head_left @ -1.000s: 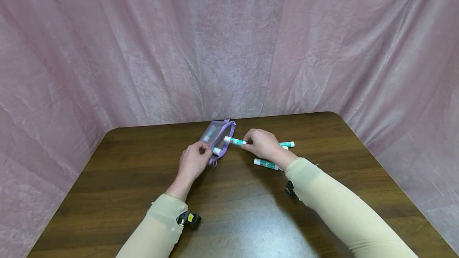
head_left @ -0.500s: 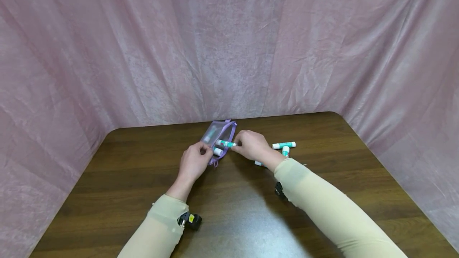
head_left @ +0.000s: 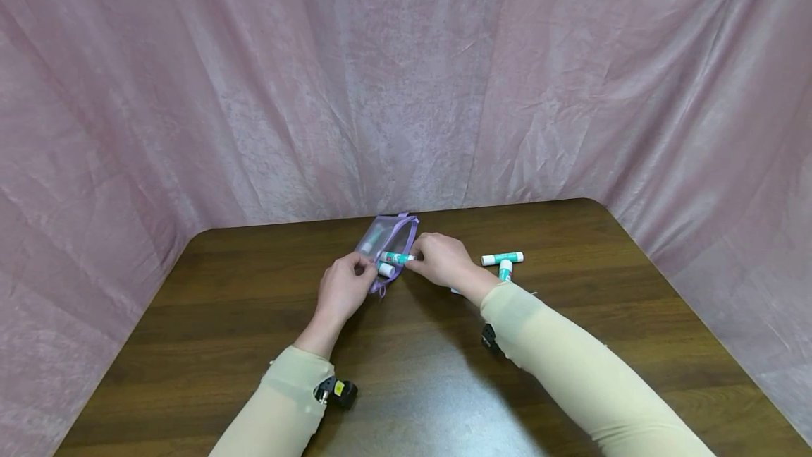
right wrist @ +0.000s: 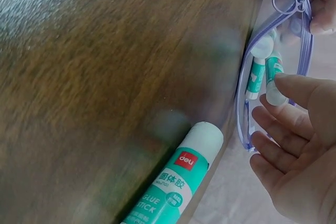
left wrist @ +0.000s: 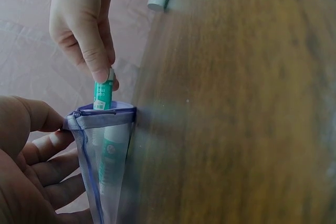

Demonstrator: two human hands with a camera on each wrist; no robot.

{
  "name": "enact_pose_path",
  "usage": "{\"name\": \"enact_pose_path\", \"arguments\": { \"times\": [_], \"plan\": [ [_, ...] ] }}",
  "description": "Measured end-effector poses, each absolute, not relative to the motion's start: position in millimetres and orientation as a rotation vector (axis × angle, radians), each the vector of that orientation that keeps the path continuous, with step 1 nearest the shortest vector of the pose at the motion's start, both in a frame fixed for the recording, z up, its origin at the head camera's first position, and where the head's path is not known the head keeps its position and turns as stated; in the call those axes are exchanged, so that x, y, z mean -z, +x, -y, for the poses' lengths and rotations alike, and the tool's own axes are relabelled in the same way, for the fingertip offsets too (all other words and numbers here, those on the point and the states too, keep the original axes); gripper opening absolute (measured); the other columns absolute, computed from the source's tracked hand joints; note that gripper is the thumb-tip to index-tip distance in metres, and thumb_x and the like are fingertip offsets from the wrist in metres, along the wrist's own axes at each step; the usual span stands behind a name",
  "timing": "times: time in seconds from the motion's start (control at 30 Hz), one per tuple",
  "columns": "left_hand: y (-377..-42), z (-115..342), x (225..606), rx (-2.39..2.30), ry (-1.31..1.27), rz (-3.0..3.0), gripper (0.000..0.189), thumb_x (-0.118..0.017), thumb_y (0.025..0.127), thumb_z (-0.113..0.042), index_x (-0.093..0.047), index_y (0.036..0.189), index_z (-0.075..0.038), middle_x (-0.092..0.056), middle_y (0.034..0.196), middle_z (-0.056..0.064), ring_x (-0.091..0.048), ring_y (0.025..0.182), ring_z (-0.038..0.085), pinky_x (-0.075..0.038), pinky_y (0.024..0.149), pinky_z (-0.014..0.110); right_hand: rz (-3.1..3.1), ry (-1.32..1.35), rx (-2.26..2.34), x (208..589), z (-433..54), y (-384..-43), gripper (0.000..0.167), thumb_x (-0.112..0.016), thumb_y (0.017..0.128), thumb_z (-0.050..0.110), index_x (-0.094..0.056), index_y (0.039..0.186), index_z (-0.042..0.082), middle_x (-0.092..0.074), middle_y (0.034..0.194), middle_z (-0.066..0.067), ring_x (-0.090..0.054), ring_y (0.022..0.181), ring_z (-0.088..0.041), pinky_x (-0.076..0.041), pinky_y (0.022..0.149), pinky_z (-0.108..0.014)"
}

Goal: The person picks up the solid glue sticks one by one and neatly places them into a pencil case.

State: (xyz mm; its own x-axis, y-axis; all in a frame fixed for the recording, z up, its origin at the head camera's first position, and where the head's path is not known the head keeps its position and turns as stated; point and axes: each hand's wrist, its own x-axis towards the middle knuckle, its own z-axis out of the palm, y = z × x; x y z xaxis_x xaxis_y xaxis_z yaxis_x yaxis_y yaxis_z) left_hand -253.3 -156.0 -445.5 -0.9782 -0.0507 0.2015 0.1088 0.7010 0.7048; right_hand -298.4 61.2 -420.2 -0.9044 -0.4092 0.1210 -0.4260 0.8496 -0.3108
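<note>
At the near side of the wood-grain table (head_left: 406,365), two forearms in pale sleeves reach in, a small black camera strapped at each wrist: one on the left (head_left: 339,392), the other, partly hidden, on the right.

Further along, the left hand (head_left: 341,291) has the edge of a purple-trimmed mesh pouch (left wrist: 100,120) pinched between thumb and forefinger, its other fingers loosely spread beside the mesh. The right hand (head_left: 444,259) comes in from the other side, thumb and forefinger pinching the white end of a green-and-white glue stick (head_left: 396,258); from here I see its far end inside the open mouth of the pouch, the pinched end outside. A white-capped stick (head_left: 385,270) lies in the mouth just beside it, and green shows dimly through the mesh further in.

Past the right wrist lie loose sticks: one with its cap up against another stick (head_left: 502,258) that lies crosswise, and a third mostly hidden by the arm. On one loose stick, I can't say which, the label reads "deli" and "GLUE STICK".

Beyond the table's far edge hangs a pink, crinkled curtain (head_left: 406,76).
</note>
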Motion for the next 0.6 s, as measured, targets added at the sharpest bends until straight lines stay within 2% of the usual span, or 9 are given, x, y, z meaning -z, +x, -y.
{"name": "enact_pose_path", "arguments": {
  "times": [0.4,0.6],
  "plan": [
    [-252.7,157.0,445.4,1.148,-0.045,2.706,0.013,-0.071,0.097,-0.024,-0.077,0.092,-0.014,-0.081,0.120,0.007,-0.069,0.095,0.031,-0.052,0.079,0.047,2.978,0.674,-0.505,421.6,-55.4,-299.1,0.017,-0.080,0.103,0.035,-0.084,0.100,0.019,-0.075,0.100,0.002,-0.068,0.090,-0.016,-0.057,0.081,-0.041],
    [-252.4,157.9,445.5,1.139,-0.061,2.694,0.013,-0.071,0.096,-0.024,-0.077,0.092,-0.014,-0.081,0.116,0.007,-0.068,0.090,0.031,-0.052,0.077,0.047,2.986,0.668,-0.503,423.1,-51.9,-300.6,0.018,-0.079,0.104,0.036,-0.085,0.103,0.020,-0.077,0.104,0.002,-0.069,0.092,-0.016,-0.058,0.081,-0.041]
  ]
}}
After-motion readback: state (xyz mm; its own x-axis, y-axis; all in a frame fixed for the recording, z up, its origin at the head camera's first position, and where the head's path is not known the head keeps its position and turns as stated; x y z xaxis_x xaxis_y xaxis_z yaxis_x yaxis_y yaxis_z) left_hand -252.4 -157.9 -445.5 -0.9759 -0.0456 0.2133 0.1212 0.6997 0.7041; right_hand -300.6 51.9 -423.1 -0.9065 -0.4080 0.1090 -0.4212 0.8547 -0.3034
